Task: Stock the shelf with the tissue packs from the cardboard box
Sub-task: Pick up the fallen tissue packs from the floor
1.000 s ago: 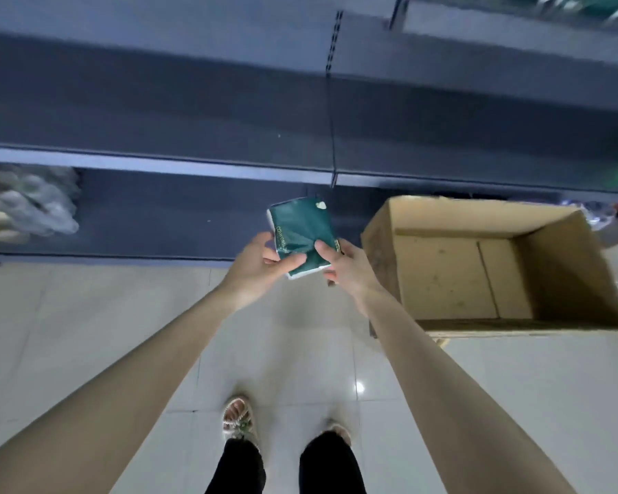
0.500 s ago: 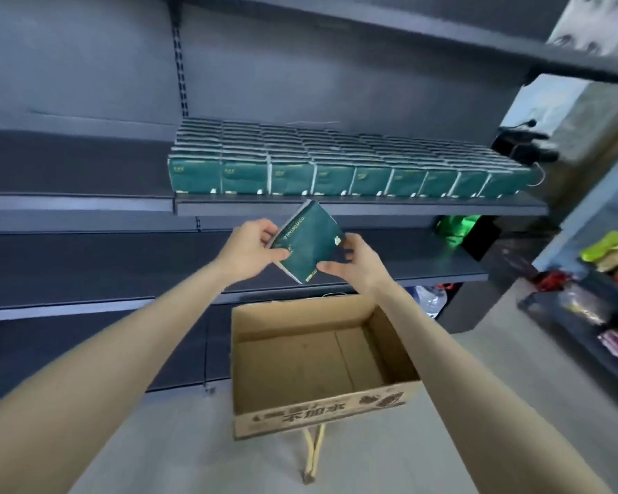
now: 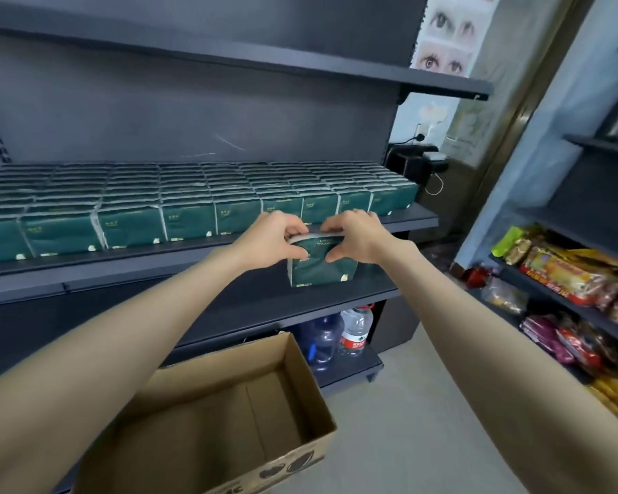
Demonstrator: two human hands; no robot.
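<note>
A dark green tissue pack (image 3: 322,270) stands upright on the lower dark shelf (image 3: 250,304), near its right end. My left hand (image 3: 272,238) grips its top left edge and my right hand (image 3: 357,237) grips its top right edge, thumbs in front. The shelf above (image 3: 200,254) carries several rows of the same green tissue packs (image 3: 190,205) from left to right. The cardboard box (image 3: 229,426) lies open on the floor below my arms, and its visible inside holds nothing.
Two water bottles (image 3: 354,331) stand under the lower shelf at the right. A rack of snack bags (image 3: 564,276) lines the right side. Grey floor runs between the box and that rack. A black device (image 3: 414,162) sits past the shelf's right end.
Both hands carried the tissue pack up and forward from above the box and stood it upright on the lower shelf. The view turned up and to the right.
</note>
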